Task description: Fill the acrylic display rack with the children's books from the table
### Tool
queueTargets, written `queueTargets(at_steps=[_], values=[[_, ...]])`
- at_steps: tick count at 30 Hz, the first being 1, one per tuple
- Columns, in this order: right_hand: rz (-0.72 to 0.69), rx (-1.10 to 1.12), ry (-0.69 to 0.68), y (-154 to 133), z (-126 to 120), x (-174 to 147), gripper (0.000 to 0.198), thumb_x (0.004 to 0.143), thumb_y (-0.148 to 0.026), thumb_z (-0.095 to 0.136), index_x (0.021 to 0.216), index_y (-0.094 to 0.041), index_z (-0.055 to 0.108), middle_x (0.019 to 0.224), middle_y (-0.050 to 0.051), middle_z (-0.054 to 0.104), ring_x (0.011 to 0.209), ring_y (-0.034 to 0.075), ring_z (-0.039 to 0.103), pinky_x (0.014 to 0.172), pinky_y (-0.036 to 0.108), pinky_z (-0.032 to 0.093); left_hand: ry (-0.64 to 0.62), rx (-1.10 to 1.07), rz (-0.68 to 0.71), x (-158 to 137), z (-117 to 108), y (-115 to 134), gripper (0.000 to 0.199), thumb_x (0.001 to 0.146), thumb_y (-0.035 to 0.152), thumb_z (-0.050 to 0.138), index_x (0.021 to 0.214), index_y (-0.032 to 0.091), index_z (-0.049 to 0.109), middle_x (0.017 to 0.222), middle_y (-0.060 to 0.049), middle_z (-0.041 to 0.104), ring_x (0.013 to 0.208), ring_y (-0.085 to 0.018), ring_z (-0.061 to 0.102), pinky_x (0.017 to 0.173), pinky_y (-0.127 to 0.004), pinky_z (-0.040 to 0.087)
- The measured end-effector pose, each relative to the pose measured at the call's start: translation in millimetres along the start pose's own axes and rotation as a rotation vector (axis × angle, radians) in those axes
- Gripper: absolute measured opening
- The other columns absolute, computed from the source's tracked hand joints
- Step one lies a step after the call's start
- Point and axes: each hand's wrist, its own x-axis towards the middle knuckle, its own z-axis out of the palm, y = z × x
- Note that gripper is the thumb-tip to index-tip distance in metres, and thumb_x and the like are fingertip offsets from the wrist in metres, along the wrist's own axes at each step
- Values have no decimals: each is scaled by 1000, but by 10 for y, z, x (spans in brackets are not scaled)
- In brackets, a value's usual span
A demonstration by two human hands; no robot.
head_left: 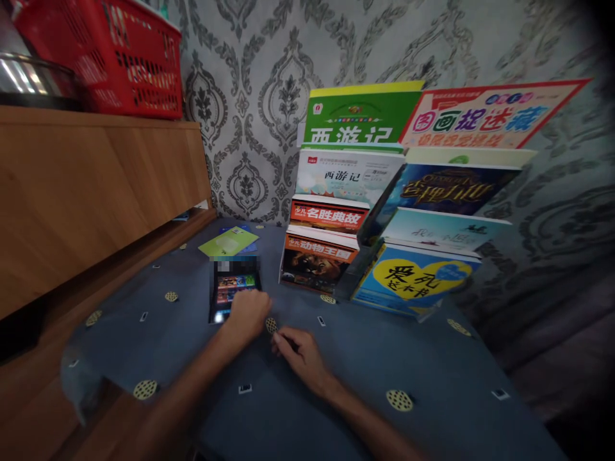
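A dark device with a lit screen (235, 282), like a phone or small tablet, lies on the table left of centre, its top edge blurred out. My left hand (250, 314) is curled in front of its lower right corner, back of the hand towards me. The fingertips are hidden, so what they hold, if anything, does not show. Close by on the right, my right hand (302, 357) rests low over the tablecloth (298, 416) with fingers curled and thumb against them. Nothing can be made out inside that grip.
A tiered rack holds several books, among them a lion-cover book (317, 262) and a blue-yellow one (416, 278). Behind the device lies a green booklet (230, 242). To the left, a wooden cabinet (96, 192) carries a red basket (129, 61) and a metal pot (36, 77).
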Motion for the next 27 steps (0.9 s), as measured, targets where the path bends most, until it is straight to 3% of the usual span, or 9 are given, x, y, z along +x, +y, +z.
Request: queueTargets(at_steps=[2, 4, 7, 10, 12, 16, 22, 27], values=[[11, 12, 66, -5, -8, -6, 50, 98, -55, 41, 71, -18, 60, 66, 3, 64, 62, 15, 61, 60, 25, 44, 25, -66, 26, 25, -27, 61, 48, 102, 41, 34, 96, 15, 74, 93, -18, 74, 94, -26, 71, 79, -34, 51], [25, 10, 102, -20, -21, -13, 50, 98, -55, 41, 71, -18, 60, 64, 2, 63, 59, 14, 60, 59, 25, 44, 94, -108, -20, 131, -41, -29, 50, 103, 42, 30, 97, 16, 72, 94, -17, 74, 93, -26, 71, 77, -34, 51], [9, -25, 102, -60, -33, -20, 48, 99, -53, 40, 70, -19, 58, 62, 1, 61, 57, 14, 57, 57, 25, 42, 273, -74, -148, 364, 10, -396, 36, 102, 34, 36, 115, 16, 64, 116, -15, 70, 110, -26, 65, 88, -35, 49], [-74, -126, 63, -108, -33, -25, 42, 100, -44, 42, 68, -20, 56, 61, 0, 58, 58, 13, 54, 58, 25, 40, 265, -42, -151, 521, 123, -763, 33, 100, 32, 43, 124, 15, 57, 130, -14, 65, 121, -25, 58, 102, -38, 42], [-129, -186, 40, -134, -30, -29, 36, 100, -37, 43, 71, -20, 57, 64, 0, 59, 61, 13, 54, 60, 25, 40, 250, -22, -131, 535, 183, -867, 34, 101, 34, 43, 127, 16, 55, 132, -13, 64, 123, -25, 56, 105, -39, 40], [-219, -244, 49, -159, -23, -38, 26, 100, -29, 45, 82, -20, 62, 78, 4, 66, 74, 17, 60, 71, 28, 47, 232, 80, -187, 362, 197, -733, 41, 99, 43, 44, 126, 16, 57, 126, -18, 64, 117, -32, 59, 94, -42, 46], [-330, -343, 69, -158, 4, -51, 21, 99, -22, 45, 92, -20, 65, 93, 8, 70, 90, 20, 63, 85, 35, 50, 52, 36, -195, -62, 122, -342, 47, 101, 42, 37, 122, 8, 61, 95, -20, 73, 93, -32, 70, 77, -37, 50], [-279, -473, 24, -54, 66, -66, 21, 98, -19, 46, 102, -19, 67, 104, 9, 70, 99, 21, 63, 96, 40, 50, 171, 51, -196, -218, 199, -200, 35, 100, 28, 36, 118, 12, 62, 111, -21, 68, 106, -33, 64, 82, -42, 52]])
